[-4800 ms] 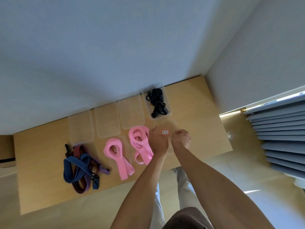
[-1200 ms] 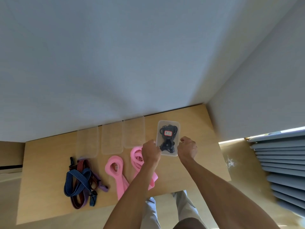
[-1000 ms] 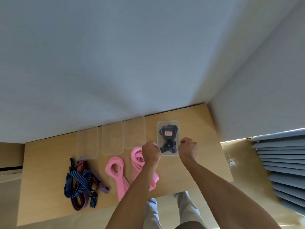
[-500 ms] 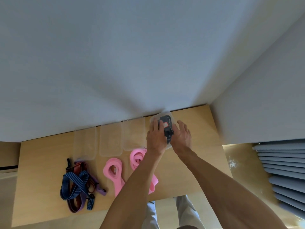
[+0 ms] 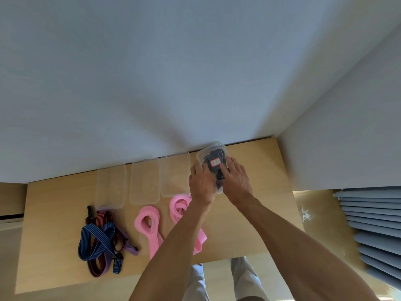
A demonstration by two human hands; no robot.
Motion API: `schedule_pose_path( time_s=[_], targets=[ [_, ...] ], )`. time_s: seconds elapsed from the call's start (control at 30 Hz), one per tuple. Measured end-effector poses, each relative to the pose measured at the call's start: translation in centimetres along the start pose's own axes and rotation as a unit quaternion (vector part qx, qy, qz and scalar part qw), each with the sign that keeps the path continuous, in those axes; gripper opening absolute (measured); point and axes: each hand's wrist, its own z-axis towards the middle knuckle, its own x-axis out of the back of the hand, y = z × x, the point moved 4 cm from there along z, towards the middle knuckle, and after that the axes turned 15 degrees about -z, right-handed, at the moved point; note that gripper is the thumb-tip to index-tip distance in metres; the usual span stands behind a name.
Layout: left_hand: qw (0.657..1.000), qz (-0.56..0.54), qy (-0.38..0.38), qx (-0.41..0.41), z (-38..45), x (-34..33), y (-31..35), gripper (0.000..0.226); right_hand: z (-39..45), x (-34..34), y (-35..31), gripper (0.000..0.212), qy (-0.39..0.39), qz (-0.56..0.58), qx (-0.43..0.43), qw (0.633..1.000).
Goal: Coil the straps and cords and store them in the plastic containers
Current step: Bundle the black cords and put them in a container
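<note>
Both hands lie flat on the lid of the filled container (image 5: pixel 211 156), which sits at the back of the counter (image 5: pixel 256 205) against the wall, rightmost in the row. The left hand (image 5: pixel 200 184) covers its near left part and the right hand (image 5: pixel 235 180) its near right part; each hand's grip is apart, fingers straight and pressing down, not curled round anything. Through the clear lid the black cord (image 5: pixel 214 158) shows bundled inside, under a small red-edged label (image 5: pixel 215 162).

The step in hand looks to be seating the lid. To do it well, press evenly along both long edges and work from the near end toward the wall, so no corner rides up. The far corner seems slightly raised, though blur makes that uncertain. Keep the cord clear of the rim, or the lid will not close.

Three empty containers (image 5: pixel 144 183) stand in a row to the left. In front of them lie two pink straps (image 5: pixel 147 222), the right one partly under the left forearm, and a tangle of striped straps (image 5: pixel 99 237) nearer the left end, all uncoiled and outside the containers.
</note>
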Motion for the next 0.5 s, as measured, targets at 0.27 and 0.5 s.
schedule_pose_path(
  time_s=[0.27,0.5],
  targets=[
    [0.996,-0.068,-0.018,-0.063,0.6,1.1,0.8,0.036,-0.1,-0.4,0.0,0.049,-0.019,-0.003,-0.044,0.999],
    [0.994,-0.109,0.018,0.011,-6.3,4.0,-3.2,0.02,-3.3,2.2,-2.7,0.023,0.007,0.06,-0.047,0.997]
  ],
)
